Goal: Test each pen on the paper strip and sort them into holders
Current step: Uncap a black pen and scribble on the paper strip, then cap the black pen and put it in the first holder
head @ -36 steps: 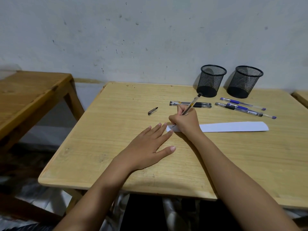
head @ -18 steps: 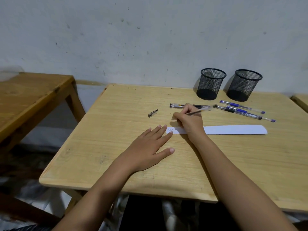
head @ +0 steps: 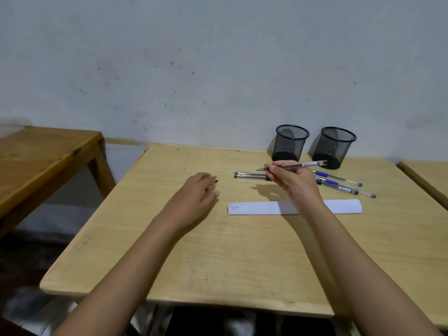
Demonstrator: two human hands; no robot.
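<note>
My right hand (head: 292, 181) holds an uncapped pen (head: 294, 165) level above the table, its tip pointing left. The white paper strip (head: 257, 208) lies below it, with a small scribble at its left end. My left hand (head: 194, 195) reaches over the small black pen cap (head: 215, 182), fingers apart, covering most of it. A capped pen (head: 249, 175) lies behind my right hand. Blue pens (head: 339, 181) lie to the right. Two black mesh holders (head: 291, 141) (head: 335, 146) stand by the wall.
The light wooden table (head: 218, 251) stands against a grey wall. A darker wooden table (head: 36, 161) is to the left, and another table's edge (head: 429, 175) shows at far right. Dark floor lies below.
My right hand lifted the pen off the strip's left end and turned it level. My left hand slid from beside the strip to the pen cap farther back.
</note>
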